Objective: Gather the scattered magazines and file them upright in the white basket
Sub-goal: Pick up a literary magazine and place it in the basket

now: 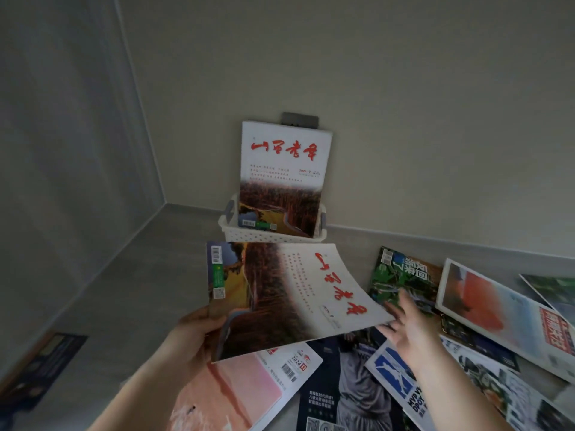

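A white perforated basket (273, 237) stands on the floor against the wall. One magazine with red script (284, 169) stands upright in it, leaning on the wall. My left hand (199, 329) grips a second copy of that magazine (280, 293) by its lower left edge and holds it flat, just in front of the basket. My right hand (407, 328) is spread open at the magazine's right corner, fingertips touching or just under it. Several more magazines lie scattered on the floor below and to the right.
On the floor lie a pink-covered magazine (245, 390), a dark sports magazine (348, 387), a green-covered one (401, 278) and a white one with a red picture (497, 306). A dark item (40, 365) lies at the far left. A grey wall plate (300, 119) sits behind the basket.
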`<move>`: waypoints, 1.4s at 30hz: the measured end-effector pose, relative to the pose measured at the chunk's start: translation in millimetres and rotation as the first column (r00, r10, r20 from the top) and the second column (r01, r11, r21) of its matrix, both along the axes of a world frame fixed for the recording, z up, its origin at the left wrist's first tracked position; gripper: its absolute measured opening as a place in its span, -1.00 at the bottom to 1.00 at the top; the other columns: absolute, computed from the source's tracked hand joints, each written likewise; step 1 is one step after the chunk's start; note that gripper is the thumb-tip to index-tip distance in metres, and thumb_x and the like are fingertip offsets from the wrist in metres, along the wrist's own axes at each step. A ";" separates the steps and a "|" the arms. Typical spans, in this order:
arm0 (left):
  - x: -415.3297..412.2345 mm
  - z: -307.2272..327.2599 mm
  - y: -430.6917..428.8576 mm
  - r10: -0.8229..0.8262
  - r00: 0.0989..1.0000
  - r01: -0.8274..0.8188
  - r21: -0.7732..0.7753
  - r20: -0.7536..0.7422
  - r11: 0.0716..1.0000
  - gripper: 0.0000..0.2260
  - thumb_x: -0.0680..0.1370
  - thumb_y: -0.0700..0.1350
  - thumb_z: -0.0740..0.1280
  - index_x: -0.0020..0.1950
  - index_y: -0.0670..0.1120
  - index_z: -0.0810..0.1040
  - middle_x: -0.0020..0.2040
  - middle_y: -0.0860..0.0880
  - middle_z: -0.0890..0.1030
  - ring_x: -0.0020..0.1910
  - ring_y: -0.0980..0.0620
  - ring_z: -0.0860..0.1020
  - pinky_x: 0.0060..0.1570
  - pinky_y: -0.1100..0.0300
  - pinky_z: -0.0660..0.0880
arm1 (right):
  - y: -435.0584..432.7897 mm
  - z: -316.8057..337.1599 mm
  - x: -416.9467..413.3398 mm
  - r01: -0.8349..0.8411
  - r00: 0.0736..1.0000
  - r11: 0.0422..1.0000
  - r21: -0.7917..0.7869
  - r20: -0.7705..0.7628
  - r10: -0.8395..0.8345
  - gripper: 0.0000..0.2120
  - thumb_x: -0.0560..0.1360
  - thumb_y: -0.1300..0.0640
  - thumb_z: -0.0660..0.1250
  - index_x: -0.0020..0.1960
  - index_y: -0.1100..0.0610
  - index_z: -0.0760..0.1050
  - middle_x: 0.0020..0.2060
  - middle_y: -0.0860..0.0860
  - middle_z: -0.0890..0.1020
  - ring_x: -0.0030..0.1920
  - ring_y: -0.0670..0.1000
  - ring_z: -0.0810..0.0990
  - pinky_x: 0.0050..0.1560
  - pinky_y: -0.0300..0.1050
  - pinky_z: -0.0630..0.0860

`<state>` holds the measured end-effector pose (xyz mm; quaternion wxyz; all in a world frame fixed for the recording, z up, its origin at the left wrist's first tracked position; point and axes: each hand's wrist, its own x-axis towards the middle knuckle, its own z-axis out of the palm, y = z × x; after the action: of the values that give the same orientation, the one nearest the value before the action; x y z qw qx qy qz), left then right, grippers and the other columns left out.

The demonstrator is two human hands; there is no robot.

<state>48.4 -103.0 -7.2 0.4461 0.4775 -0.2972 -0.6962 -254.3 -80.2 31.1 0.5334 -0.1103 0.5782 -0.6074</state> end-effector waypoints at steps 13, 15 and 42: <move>-15.9 12.1 24.3 -0.057 0.977 0.062 0.020 -0.206 0.998 -0.66 0.47 -0.43 0.08 -0.21 -0.27 0.66 -0.37 -0.16 0.70 -0.41 -0.02 0.66 -0.48 0.27 0.57 | 10.0 -4.0 58.7 -0.120 0.969 0.974 -0.190 0.189 0.157 -0.84 0.44 0.28 0.25 -0.03 0.08 0.47 -0.25 0.07 0.71 -0.18 0.08 0.64 -0.35 -0.04 0.60; -18.1 12.0 20.6 -0.087 0.991 0.091 0.033 -0.105 0.995 -0.74 0.48 -0.44 0.10 -0.17 -0.25 0.56 -0.52 -0.11 0.63 -0.56 0.03 0.59 -0.59 0.33 0.49 | 7.9 -3.5 59.2 -0.084 0.993 0.986 -0.146 0.070 0.095 -0.79 0.48 0.35 0.20 -0.08 0.07 0.47 -0.20 0.07 0.64 -0.16 0.06 0.59 -0.29 -0.03 0.51; -36.1 149.6 -240.0 0.199 0.910 0.066 -0.601 0.363 0.796 -0.65 0.49 -0.37 0.21 0.27 -0.21 0.39 0.21 -0.17 0.51 0.14 -0.06 0.47 0.22 0.02 0.40 | -215.4 143.7 60.0 -0.355 0.782 0.820 -0.449 -0.623 -0.003 -0.76 0.44 0.26 0.32 0.10 0.15 0.50 -0.04 0.06 0.58 -0.07 -0.02 0.56 -0.25 -0.47 0.52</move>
<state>12.3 -343.0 142.4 0.5268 0.4559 -0.5714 -0.4339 -194.3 -295.6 174.8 0.3262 -0.4985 0.5056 -0.6241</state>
